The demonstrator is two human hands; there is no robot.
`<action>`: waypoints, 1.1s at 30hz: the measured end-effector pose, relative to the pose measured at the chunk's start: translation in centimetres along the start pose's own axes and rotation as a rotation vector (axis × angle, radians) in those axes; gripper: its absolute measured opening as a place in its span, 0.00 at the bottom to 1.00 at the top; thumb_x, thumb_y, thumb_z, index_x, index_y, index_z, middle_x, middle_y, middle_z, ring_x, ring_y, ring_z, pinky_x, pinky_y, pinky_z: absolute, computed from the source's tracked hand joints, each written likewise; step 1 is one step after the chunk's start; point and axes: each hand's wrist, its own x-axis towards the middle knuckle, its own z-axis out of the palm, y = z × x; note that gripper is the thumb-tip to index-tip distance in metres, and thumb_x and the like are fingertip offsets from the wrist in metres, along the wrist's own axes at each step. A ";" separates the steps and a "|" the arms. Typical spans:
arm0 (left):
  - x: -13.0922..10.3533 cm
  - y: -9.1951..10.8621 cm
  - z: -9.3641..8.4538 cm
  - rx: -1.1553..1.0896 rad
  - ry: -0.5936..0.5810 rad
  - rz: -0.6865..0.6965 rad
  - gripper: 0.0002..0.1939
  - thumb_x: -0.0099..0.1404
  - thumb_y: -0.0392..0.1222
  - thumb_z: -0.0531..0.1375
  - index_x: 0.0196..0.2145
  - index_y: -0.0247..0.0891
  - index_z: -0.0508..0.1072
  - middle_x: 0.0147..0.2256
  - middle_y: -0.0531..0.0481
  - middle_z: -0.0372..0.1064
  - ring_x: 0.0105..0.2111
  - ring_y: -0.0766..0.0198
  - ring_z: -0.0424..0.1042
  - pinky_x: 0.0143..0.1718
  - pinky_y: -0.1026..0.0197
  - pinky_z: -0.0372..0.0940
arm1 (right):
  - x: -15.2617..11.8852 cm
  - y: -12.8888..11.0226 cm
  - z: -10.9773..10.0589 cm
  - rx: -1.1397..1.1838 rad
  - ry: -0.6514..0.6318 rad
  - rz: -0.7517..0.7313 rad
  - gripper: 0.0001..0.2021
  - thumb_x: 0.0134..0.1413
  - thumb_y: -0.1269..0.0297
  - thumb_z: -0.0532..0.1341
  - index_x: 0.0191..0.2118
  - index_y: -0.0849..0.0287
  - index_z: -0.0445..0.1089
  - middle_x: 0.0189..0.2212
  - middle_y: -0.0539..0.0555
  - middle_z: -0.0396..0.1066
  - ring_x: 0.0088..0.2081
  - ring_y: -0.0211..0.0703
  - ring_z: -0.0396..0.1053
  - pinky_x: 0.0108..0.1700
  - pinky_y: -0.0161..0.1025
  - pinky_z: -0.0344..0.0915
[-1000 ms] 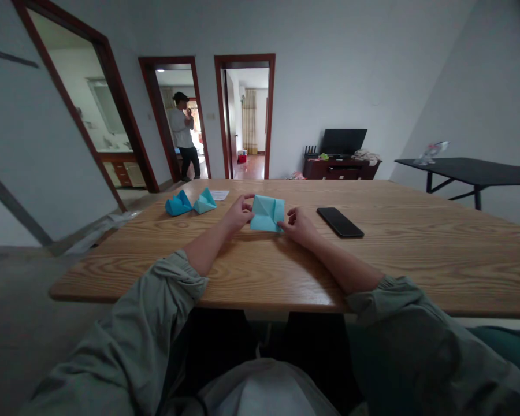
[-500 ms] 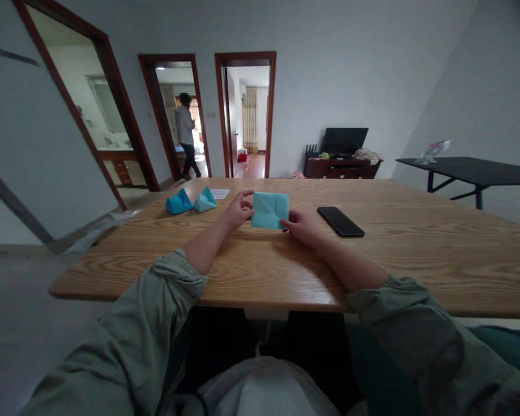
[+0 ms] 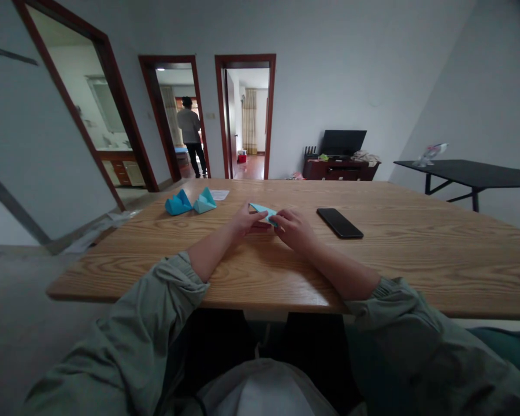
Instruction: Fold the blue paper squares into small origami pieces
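Note:
A light blue sheet of folded paper [image 3: 263, 210] is held between my two hands, just above the wooden table [image 3: 268, 271]. My left hand [image 3: 248, 222] grips its left side, thumb on top and fingers beneath. On the right side, my right hand [image 3: 291, 225] pinches the paper with curled fingers. Only a narrow, slanted part of the sheet shows; the hands cover the rest. To the left stand two folded paper shapes, a darker blue one [image 3: 178, 203] and a pale blue one [image 3: 205, 200], side by side.
A black phone [image 3: 340, 223] lies right of my right hand. Behind the paper shapes is a small white card [image 3: 219, 195]. A person [image 3: 191, 136] stands in a doorway at the back. A black table [image 3: 472, 172] is at the far right.
The paper, held up with its flat face showing, is now tilted down and mostly covered. Both hands have closed in around it. The person in the doorway has turned away.

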 end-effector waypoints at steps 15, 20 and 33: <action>0.4 0.6 -0.9 0.011 0.130 0.216 0.48 0.52 0.32 0.64 0.63 0.51 0.43 0.43 0.49 0.67 0.33 0.62 0.72 0.33 0.52 0.72 | 0.2 1.4 -0.2 0.508 0.111 0.491 0.15 0.53 0.53 0.56 0.38 0.61 0.69 0.31 0.55 0.70 0.30 0.41 0.66 0.33 0.38 0.63; 0.5 0.2 -0.8 0.005 0.056 0.204 0.47 0.51 0.33 0.66 0.62 0.50 0.47 0.43 0.48 0.67 0.35 0.61 0.72 0.35 0.53 0.71 | 0.6 1.1 0.3 0.909 -0.134 0.570 0.18 0.54 0.50 0.56 0.33 0.62 0.68 0.29 0.55 0.71 0.25 0.36 0.65 0.27 0.33 0.61; 0.2 0.0 -0.3 -0.056 -0.066 0.185 0.34 0.48 0.36 0.70 0.51 0.43 0.61 0.44 0.48 0.68 0.39 0.60 0.72 0.40 0.53 0.70 | 0.8 1.1 1.0 1.010 -0.044 0.647 0.16 0.42 0.52 0.63 0.26 0.60 0.64 0.20 0.47 0.62 0.20 0.32 0.57 0.23 0.32 0.55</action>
